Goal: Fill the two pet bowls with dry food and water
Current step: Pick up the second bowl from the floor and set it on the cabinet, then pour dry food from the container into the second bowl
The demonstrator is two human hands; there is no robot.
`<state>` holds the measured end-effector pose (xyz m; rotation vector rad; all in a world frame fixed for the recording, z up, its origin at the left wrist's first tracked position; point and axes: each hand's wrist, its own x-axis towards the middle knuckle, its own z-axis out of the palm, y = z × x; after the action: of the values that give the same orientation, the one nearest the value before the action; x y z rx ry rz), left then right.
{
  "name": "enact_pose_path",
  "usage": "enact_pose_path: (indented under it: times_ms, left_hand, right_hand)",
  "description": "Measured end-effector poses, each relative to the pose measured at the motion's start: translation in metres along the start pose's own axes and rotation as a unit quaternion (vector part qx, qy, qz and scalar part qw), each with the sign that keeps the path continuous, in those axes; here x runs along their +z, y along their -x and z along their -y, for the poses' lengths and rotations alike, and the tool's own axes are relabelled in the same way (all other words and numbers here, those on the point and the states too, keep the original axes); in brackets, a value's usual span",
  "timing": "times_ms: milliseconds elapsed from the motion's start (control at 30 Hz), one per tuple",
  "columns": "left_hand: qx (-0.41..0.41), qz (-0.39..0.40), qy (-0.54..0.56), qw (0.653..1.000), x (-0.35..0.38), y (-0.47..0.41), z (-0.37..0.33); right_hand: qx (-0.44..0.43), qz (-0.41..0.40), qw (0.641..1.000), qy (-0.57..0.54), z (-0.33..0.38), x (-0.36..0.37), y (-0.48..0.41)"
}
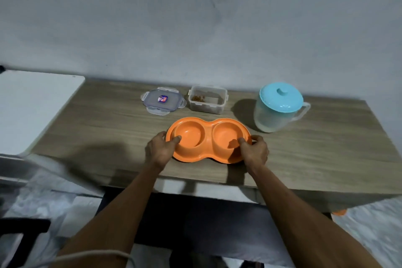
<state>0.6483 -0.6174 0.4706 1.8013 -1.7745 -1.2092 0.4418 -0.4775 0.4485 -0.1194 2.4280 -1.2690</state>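
Sitting flat near the front edge of the wooden surface [108, 128]: orange double bowl [207, 136], both wells showing bare plastic. Left hand [162, 148] grips its left end, right hand [254, 151] its right end; on each, thumb lies over the rim into the well and fingers [258, 137] curl round the outer edge. Behind the bowl: open clear container [207, 104] holding a little brown kibble [199, 98], its lid [163, 101] lying just left. Lid label red and blue, writing too blurred to read. Pitcher [278, 113] with teal lid stands upright at right, apart from the bowl.

Orange double bowl [208, 139] – teal-lidded jug [280, 107] – wood-grain table [315, 154], grey wall [195, 17].
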Motion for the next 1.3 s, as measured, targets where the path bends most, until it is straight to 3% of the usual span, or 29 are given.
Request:
enact_pose_path:
  times_ms: [600,767,900,1300]
  left_hand:
    - [0.108,0.026,-0.065,0.992,0.012,-0.018,0.009]
    - [0.138,0.036,-0.062,0.988,0.010,-0.010,0.010]
    - [0.210,0.036,-0.180,0.960,0.011,-0.012,0.022]
    - [0.218,0.048,-0.263,0.939,0.021,-0.019,0.037]
  right_hand:
    - [0.001,-0.021,0.994,0.109,0.008,0.008,-0.007]
    - [-0.123,-0.072,0.976,0.162,0.038,0.017,-0.006]
    - [-0.174,-0.037,0.976,0.124,0.074,0.039,-0.022]
    - [0.004,0.090,0.994,0.055,0.130,0.083,-0.071]
